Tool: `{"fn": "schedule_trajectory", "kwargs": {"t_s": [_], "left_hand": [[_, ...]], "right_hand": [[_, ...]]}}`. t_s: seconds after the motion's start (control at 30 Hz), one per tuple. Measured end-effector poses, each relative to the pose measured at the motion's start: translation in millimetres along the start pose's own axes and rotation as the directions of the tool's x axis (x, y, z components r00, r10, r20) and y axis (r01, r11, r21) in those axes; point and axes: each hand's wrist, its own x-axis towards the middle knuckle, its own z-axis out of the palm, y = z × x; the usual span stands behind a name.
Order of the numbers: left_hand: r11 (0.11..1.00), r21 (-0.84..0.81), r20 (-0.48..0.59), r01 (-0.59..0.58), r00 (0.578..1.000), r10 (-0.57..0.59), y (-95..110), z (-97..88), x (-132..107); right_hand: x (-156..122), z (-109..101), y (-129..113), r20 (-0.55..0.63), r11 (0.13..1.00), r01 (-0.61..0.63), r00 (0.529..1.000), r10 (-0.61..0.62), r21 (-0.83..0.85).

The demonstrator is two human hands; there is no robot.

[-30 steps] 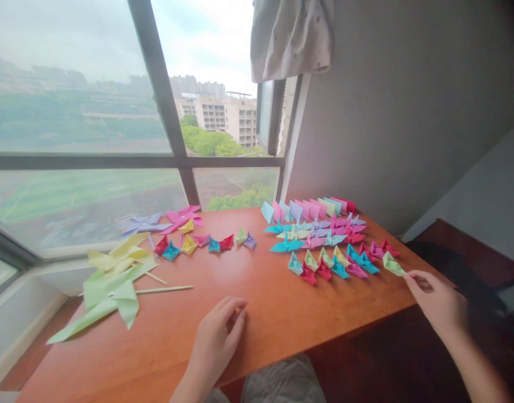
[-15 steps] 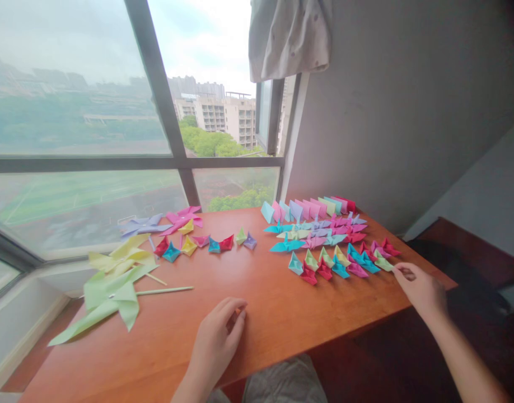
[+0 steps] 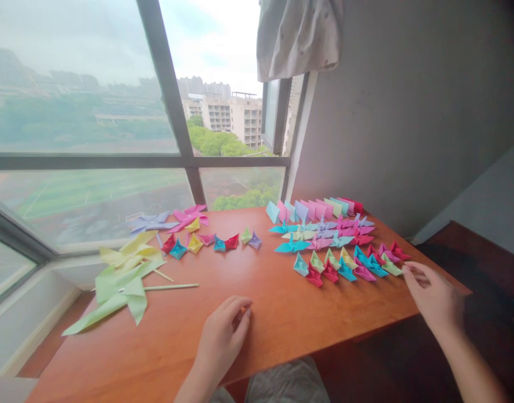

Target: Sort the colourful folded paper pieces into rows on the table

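Light-green paper boat [image 3: 392, 266] at right of frame, on brown table [image 3: 277, 319], beside other paper boats [image 3: 347, 272]. Right hand [image 3: 437, 298] at boat's right tip, thumb and index fingertips nearly together; whether clamped on boat or merely beside, cannot tell. Left hand [image 3: 223, 334] at lower center, loosely curled, slight gap between thumb and fingers. Paper cranes [image 3: 291, 246] above boats in frame; green pinwheel [image 3: 133, 292] at left, stick [image 3: 175, 287] toward center.

Single head-worn view: close above table [image 3: 277, 319], facing forward and down, window [image 3: 89, 112] beyond.
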Motion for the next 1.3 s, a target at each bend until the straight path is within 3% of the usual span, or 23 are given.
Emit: {"fn": "schedule_trajectory", "kwargs": {"t_s": [0.13,0.23,0.33,0.43,0.6,0.83,1.07,1.3], "left_hand": [[1.000,0.012,0.007,0.020,1.000,-0.020,2.8,-1.1,2.3],[0.998,-0.015,-0.006,0.060,0.998,-0.060,0.9,-7.0,10.3],[0.991,-0.012,-0.054,0.131,0.990,-0.131,-5.5,-22.3,30.1],[0.969,0.169,-0.152,0.182,0.976,-0.157,-13.0,-43.4,59.3],[0.888,0.396,-0.203,0.233,0.966,-0.163,-19.9,-63.9,100.8],[0.799,0.555,-0.168,0.230,0.972,-0.163,-28.5,-53.8,120.0],[0.749,0.620,-0.174,0.235,0.972,-0.161,-31.0,-59.6,113.6],[0.775,0.602,-0.159,0.192,0.980,-0.119,-26.1,-77.3,82.7]], "right_hand": [[-21.7,-0.6,-73.2,0.007,0.977,0.159,0.987,-0.162,0.144],[-48.8,9.8,-131.6,0.031,0.902,0.280,0.951,-0.306,0.328],[-81.5,27.4,-179.4,0.134,0.796,0.283,0.902,-0.411,0.535],[-110.3,46.2,-208.7,0.224,0.724,0.249,0.843,-0.489,0.643],[-132.4,63.2,-218.9,0.280,0.700,0.207,0.811,-0.514,0.684],[-131.7,61.9,-214.6,0.317,0.726,0.150,0.827,-0.464,0.671],[-131.6,61.5,-216.4,0.307,0.727,0.139,0.841,-0.445,0.672],[-132.3,64.1,-214.3,0.339,0.736,0.144,0.819,-0.464,0.661]]}}
